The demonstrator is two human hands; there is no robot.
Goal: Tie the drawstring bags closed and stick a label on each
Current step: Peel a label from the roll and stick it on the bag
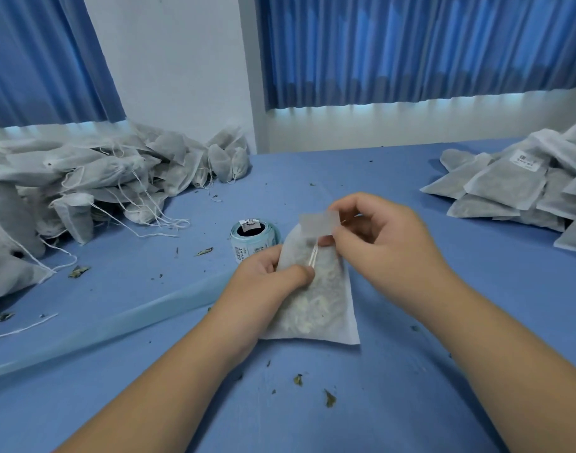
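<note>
I see left hand (273, 273) gripping the filled drawstring bag (319, 305) near the table (459, 328) front edge, right hand (378, 237) apparently pinching its cord (313, 256)

"How many bags are on the go?"

"One bag (319, 305), in two hands: left hand (270, 273), right hand (378, 237)."

"And the rest?"

"Two piles, too tangled to count: a heap (84, 178) at ten o'clock, the other heap (515, 188) at two, with one label (525, 160) showing on it."

"Anything else?"

"One roll (252, 237) near centre, one loose string (18, 328) at eight. Two drapes: a curtain (45, 53) at eleven, a wider curtain (424, 47) at one."
</note>
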